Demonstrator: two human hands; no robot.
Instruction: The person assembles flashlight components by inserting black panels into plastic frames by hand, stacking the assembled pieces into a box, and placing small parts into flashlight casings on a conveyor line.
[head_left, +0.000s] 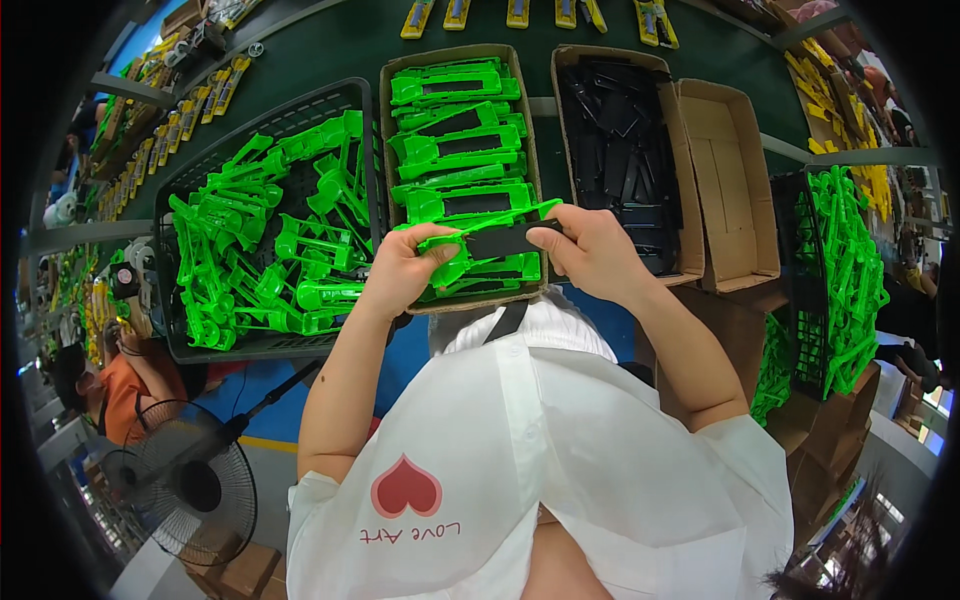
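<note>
Over cardboard box point(395, 130) of green handles point(455, 150), hands clamped on black insert point(505, 240), left hand point(400, 268), right hand point(590, 250), black basket point(170, 200) alongside

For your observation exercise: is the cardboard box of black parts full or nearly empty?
Well filled: black parts cover the box's floor up toward its rim. How deep the pile goes cannot be told.

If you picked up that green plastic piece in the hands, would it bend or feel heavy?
The green plastic piece is probably stiff: it spans straight between the left hand and right hand without sagging. It likely feels light, since it looks thin and fingertips alone hold it. Being flat, it should not roll, judging by those stacked in the cardboard box.
</note>
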